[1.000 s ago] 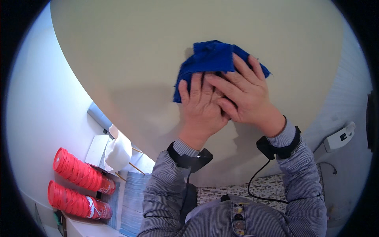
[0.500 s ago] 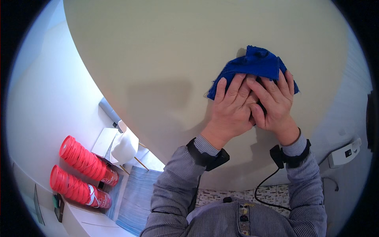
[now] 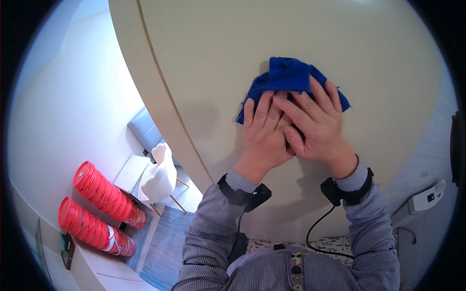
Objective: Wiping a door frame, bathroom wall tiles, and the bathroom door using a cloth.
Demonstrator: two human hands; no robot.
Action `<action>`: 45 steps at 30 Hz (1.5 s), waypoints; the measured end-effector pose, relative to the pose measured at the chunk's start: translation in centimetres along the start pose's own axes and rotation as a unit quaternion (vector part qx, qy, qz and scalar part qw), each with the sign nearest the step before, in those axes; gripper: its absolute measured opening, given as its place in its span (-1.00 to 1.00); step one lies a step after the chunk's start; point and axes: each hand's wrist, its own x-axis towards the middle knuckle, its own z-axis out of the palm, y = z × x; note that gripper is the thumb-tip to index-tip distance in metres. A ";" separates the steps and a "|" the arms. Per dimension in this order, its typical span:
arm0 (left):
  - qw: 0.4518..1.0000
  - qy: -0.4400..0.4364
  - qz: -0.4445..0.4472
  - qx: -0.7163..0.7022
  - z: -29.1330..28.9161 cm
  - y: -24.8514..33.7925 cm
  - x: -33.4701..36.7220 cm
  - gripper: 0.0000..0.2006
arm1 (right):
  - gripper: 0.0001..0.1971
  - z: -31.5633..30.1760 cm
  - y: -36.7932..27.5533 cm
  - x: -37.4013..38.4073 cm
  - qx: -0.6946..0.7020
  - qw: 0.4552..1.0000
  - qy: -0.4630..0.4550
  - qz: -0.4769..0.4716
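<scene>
A folded blue cloth (image 3: 286, 77) lies against a broad cream panel (image 3: 213, 53), its frayed edges showing at both sides. My left hand (image 3: 267, 133) presses on it with fingers spread, the tips tucked beneath the cloth's front fold. Partly overlapping the left, my right hand (image 3: 313, 121) also pushes on the cloth, its fingertips at the cloth's right part. Both hands keep the cloth between them and the panel. Each wrist carries a black strap with a small black device (image 3: 259, 198).
A dark groove (image 3: 165, 85) runs down the panel near its left edge. Beyond that edge stand a white chair (image 3: 160, 177) and two stacks of red buckets (image 3: 104, 194). A white box-shaped device (image 3: 427, 198) is at the right, and a black cable (image 3: 315, 230) hangs from my right wrist.
My two hands and the cloth have moved left across the panel together. The panel's left edge now lies farther right in view, and the groove has come into sight.
</scene>
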 end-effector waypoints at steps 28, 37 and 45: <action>0.994 -0.001 -0.104 0.037 -2.4 -3.4 -4.6 -0.29 | -0.65 5.0 -4.7 1.5 0.147 0.988 -0.042 -0.018; 0.998 -0.015 -0.065 -0.008 1.4 4.9 -0.2 -0.37 | -0.64 -3.1 1.7 -1.6 0.105 0.992 -0.069 0.014; 1.000 -0.025 -0.018 -0.003 6.6 13.5 2.7 -0.53 | -0.63 -10.7 7.9 -6.1 0.020 0.997 -0.059 0.043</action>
